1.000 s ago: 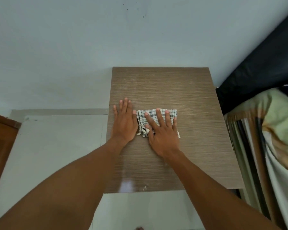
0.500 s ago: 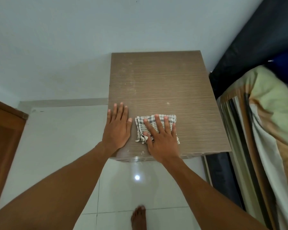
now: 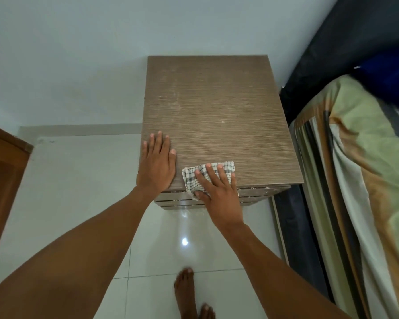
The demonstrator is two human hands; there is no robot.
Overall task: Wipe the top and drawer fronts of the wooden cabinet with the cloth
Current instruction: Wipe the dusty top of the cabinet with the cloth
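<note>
The wooden cabinet [image 3: 217,111] stands against the pale wall, its grained brown top faintly dusty toward the back. A checked cloth [image 3: 194,178] lies at the top's front edge and hangs slightly over it. My right hand [image 3: 217,192] presses flat on the cloth, fingers spread, thumb curled under the cloth's front corner. My left hand [image 3: 157,164] rests flat on the top's front left corner, holding nothing. Narrow strips of the drawer fronts [image 3: 258,194] show just below the front edge.
A bed with a striped green and tan blanket [image 3: 359,180] sits close on the right of the cabinet. A brown wooden door [image 3: 2,180] is at the left. Glossy white floor tiles [image 3: 78,203] lie below, with my bare feet [image 3: 187,293] on them.
My right hand has dragged the cloth from the middle of the top back to its front edge. My left hand slid to the front left corner. The view pulled back, showing drawer fronts and feet.
</note>
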